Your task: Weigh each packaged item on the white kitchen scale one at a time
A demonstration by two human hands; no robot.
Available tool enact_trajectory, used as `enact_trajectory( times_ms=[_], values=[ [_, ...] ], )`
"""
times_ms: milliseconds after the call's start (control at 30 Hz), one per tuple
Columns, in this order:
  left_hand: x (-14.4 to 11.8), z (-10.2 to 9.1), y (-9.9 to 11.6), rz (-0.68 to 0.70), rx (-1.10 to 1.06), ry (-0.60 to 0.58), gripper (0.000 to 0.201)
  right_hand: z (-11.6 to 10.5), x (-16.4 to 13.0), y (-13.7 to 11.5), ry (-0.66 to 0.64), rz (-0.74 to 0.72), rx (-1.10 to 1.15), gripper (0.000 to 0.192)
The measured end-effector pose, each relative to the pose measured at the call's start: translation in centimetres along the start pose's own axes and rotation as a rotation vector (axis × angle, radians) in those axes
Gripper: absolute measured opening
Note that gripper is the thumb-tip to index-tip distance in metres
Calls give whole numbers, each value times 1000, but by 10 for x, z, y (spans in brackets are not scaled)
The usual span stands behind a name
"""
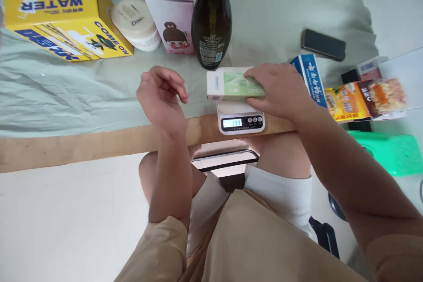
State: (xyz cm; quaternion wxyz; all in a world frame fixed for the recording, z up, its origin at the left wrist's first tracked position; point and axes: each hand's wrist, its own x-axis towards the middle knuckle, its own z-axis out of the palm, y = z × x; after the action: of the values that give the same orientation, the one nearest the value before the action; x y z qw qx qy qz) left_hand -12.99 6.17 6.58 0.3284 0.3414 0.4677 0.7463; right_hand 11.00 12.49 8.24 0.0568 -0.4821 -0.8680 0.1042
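Right hand [280, 90] grips green box [231, 84] flat on kitchen scale [240, 119], at wooden edge [82, 143] of pale-sheeted surface [66, 92]. Left hand [161, 97] loosely curled, empty, hovering left. White floor [66, 220] below.

We see a bed [66, 92] under a pale green sheet, with a wooden edge along the front. On it lie a yellow carton [62, 17], a white jar [135, 24], a pink box [170, 6] and a dark bottle [211, 17] in a row at the back, a phone [323, 44] to the right, and a scale [239, 119] at the front edge.
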Motion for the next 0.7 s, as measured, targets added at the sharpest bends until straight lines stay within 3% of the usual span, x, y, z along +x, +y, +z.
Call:
enact_trajectory(
  times_ms=[167, 300, 433, 567, 700],
  values=[
    [2, 0, 6, -9, -106, 56, 70, -22, -25, 0, 139, 186, -5, 69],
    [1, 1, 14, -1, -182, 82, 74, -44, -54, 28, 267, 605, -5, 76],
    [3, 3, 17, -40, -184, 100, 80, -43, -80, 72, 415, 940, -51, 79],
    [6, 5, 14, -64, -188, 107, 84, -25, -98, 98, 488, 970, -26, 74],
    [6, 10, 11, -77, -195, 118, 83, -10, -103, 100, 490, 981, -28, 73]
  ],
)
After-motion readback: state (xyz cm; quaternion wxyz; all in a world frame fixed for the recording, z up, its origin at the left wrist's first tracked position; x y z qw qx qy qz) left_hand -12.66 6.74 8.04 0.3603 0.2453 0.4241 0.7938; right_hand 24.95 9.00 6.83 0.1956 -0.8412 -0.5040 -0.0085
